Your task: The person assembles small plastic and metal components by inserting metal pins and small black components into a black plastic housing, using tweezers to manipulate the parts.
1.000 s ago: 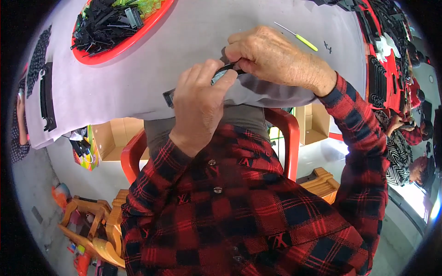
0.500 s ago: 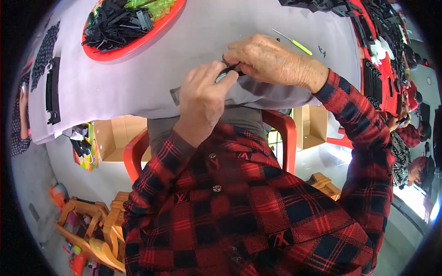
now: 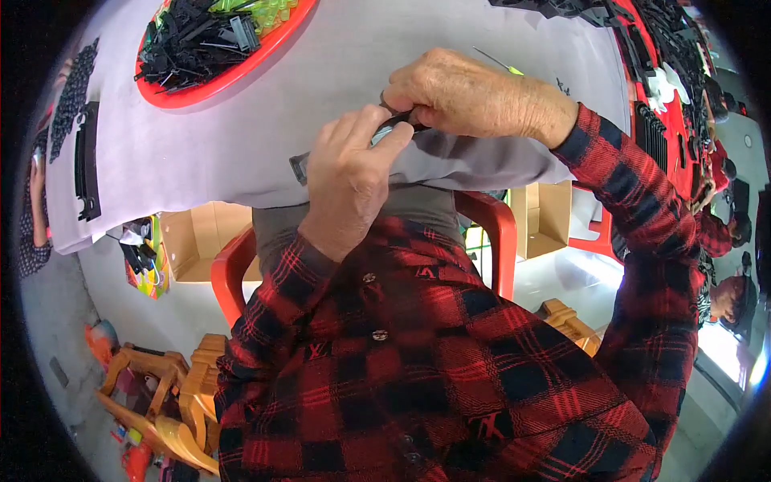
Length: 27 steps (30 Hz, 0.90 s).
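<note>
Left hand [image 3: 351, 173], half-curled, is gripping a black part [image 3: 392, 124]; right hand [image 3: 462, 92], nearly closed, is pinching just beside it. Guessing light, stiff plastic, so I'd be holding the edges.

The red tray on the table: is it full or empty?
The red tray is not empty: black pieces lie heaped in it, beside yellow-green pieces. Cannot tell if full: the picture's edge cuts it.

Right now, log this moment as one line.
left hand: holding black part; right hand: pinching its right end; nearby: red tray, green-handled tool
</note>
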Each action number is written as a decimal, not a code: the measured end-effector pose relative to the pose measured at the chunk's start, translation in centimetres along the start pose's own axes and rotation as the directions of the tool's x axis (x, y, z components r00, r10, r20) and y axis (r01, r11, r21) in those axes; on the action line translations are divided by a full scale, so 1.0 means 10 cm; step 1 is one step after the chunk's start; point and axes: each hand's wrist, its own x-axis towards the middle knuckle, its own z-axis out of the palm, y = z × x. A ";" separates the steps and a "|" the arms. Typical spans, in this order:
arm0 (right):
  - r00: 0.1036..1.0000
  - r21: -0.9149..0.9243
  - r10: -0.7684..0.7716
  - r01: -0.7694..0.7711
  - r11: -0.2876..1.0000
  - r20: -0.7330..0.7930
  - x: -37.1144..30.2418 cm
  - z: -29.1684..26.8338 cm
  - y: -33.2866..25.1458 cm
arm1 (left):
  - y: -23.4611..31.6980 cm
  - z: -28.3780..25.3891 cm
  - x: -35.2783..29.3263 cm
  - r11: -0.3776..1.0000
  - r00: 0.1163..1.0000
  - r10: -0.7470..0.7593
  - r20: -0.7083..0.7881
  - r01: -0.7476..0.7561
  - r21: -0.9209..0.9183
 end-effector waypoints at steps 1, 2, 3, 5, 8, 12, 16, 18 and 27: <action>1.000 0.003 0.001 -0.001 1.000 0.001 -0.01 -0.01 0.00 | 0.00 0.00 0.00 1.000 1.000 -0.002 0.002 0.002 -0.001; 1.000 0.019 0.013 -0.013 1.000 0.010 -0.02 -0.02 0.00 | 0.01 0.00 0.01 1.000 1.000 0.000 0.004 0.000 0.000; 1.000 0.035 0.024 -0.025 0.999 0.020 -0.02 -0.03 0.00 | 0.01 0.00 0.01 1.000 1.000 0.003 0.006 -0.003 0.001; 0.999 0.033 0.025 -0.026 0.999 0.030 0.00 -0.05 -0.02 | 0.04 -0.04 0.02 0.999 0.998 -0.033 0.053 0.034 -0.007; 0.999 0.033 0.033 -0.034 0.999 0.035 -0.01 -0.04 -0.02 | 0.04 -0.05 0.02 0.998 0.993 -0.060 0.102 0.062 -0.014; 0.995 0.046 0.076 -0.079 0.996 0.068 -0.01 -0.02 0.01 | 0.02 -0.03 0.01 0.998 0.994 -0.050 0.099 0.052 -0.019; 0.998 -0.022 0.036 -0.035 0.999 0.043 0.00 -0.01 -0.01 | 0.01 -0.04 -0.01 0.998 0.993 -0.051 0.110 0.053 -0.017; 0.999 -0.016 0.030 -0.029 0.999 0.044 -0.01 0.01 0.00 | 0.01 -0.03 -0.01 0.999 0.995 -0.039 0.087 0.041 -0.018; 1.000 0.009 0.002 -0.002 1.000 0.025 -0.04 0.01 0.00 | -0.02 0.04 -0.04 0.999 0.999 -0.003 0.048 0.005 -0.048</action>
